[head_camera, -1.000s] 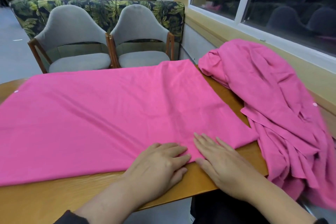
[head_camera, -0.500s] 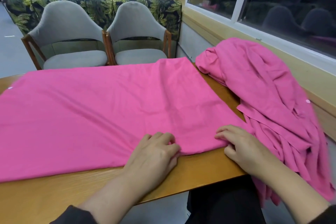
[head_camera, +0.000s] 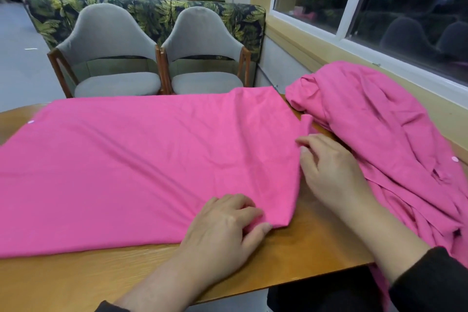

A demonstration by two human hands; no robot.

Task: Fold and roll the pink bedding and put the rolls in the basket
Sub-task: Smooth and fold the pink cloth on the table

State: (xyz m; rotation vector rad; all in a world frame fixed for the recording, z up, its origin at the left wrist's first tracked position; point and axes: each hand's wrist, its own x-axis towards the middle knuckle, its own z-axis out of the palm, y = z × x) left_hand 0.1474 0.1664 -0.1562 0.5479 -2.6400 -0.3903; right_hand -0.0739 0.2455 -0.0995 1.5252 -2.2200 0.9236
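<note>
Wooden tabletop [head_camera: 291, 256] fills the lower frame, window at upper right, two grey chairs [head_camera: 157, 58] w/ a leaf-print sofa behind them at upper centre.

Flat sheet [head_camera: 139, 159] lies spread across centre & left of frame, its right edge running diagonally from upper centre down to lower centre. Left hand [head_camera: 222, 230] sits at the near right corner, fingers curled, pinching the fabric there. Right hand [head_camera: 331, 172] is higher along that same edge, centre right, fingers bent onto the hem where a small flap stands turned up; looks like it grips the edge, but the thumb is hidden. Second pink piece, the heap [head_camera: 379, 134], lies bunched at right, hanging off the tabletop, just beside the right hand. No basket in view.

Step, as I judge it: start of folding, both hands taking the right edge. Next move prob. needs both grips firm, then carrying the edge over toward frame left, keeping it even so corners meet. Rolling comes later.
</note>
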